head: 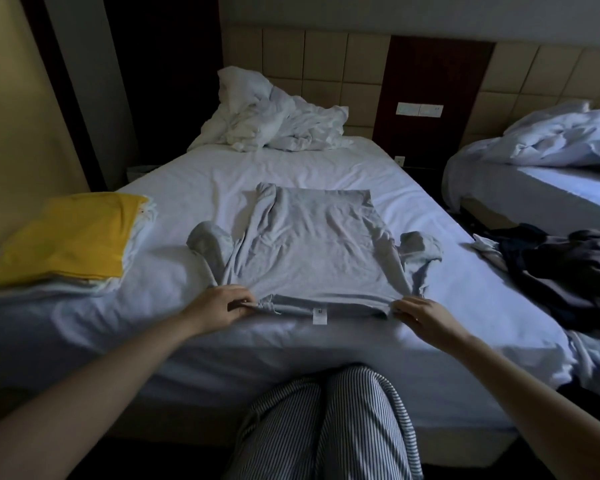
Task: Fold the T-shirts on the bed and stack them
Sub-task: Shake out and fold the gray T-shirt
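Left hand (222, 304) and right hand (420, 315) are each pinching a near corner of the grey T-shirt (312, 244), which is lying flat on the bed (222, 168), its long axis running away from both grips toward the bed's head.
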{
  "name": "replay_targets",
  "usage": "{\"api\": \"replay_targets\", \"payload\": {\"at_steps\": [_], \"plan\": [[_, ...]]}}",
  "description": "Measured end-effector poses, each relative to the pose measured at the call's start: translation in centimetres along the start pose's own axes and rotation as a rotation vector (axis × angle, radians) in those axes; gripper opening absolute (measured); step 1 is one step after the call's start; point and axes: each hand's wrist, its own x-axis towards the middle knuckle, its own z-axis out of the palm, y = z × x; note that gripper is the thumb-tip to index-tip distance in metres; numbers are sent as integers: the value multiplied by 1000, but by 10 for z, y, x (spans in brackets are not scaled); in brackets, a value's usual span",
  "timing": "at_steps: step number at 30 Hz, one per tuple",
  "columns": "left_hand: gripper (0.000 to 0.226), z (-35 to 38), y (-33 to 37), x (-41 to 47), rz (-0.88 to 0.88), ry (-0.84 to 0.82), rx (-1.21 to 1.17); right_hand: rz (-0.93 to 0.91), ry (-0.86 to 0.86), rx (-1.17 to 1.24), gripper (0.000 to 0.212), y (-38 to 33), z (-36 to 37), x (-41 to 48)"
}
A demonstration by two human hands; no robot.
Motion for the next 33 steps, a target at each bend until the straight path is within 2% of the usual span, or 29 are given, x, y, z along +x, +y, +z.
{"api": "replay_targets", "payload": {"at_steps": [2,4,8,11,13,15,17,19,21,25,27,30,33], "plan": [[16,-5,3,-8,-39,13,-4,9,27,44,36,-6,-2,-7],[34,-6,8,-17,-73,40,-9,26,61,80,49,-12,-4,-13],[39,0,23,-32,-131,-31,-43,116,53,60,43,-29,7,-41],[45,6,26,-39,-203,54,-188,282,97,54,29,-42,13,-59],[42,7,25,-41,-230,79,-240,315,117,-34,30,-51,10,-59],[26,6,27,-45,-223,-28,-98,285,83,-182,35,-59,9,-59],[35,5,26,-48,-201,-109,74,279,38,-254,39,-66,6,-55],[45,3,26,-50,-214,-49,36,287,16,-266,43,-72,4,-47],[39,2,27,-52,-260,90,-86,269,-12,-243,47,-81,4,-32],[7,-15,28,-47,-542,396,-196,234,-93,-176,53,-116,22,13],[13,-25,18,-44,-745,473,-261,216,-157,-109,57,-139,38,41],[25,-37,-11,-36,-1080,506,-450,215,-313,-12,76,-175,65,81],[25,-49,-26,-19,-1193,597,-828,167,-407,17,78,-206,94,114]]}}
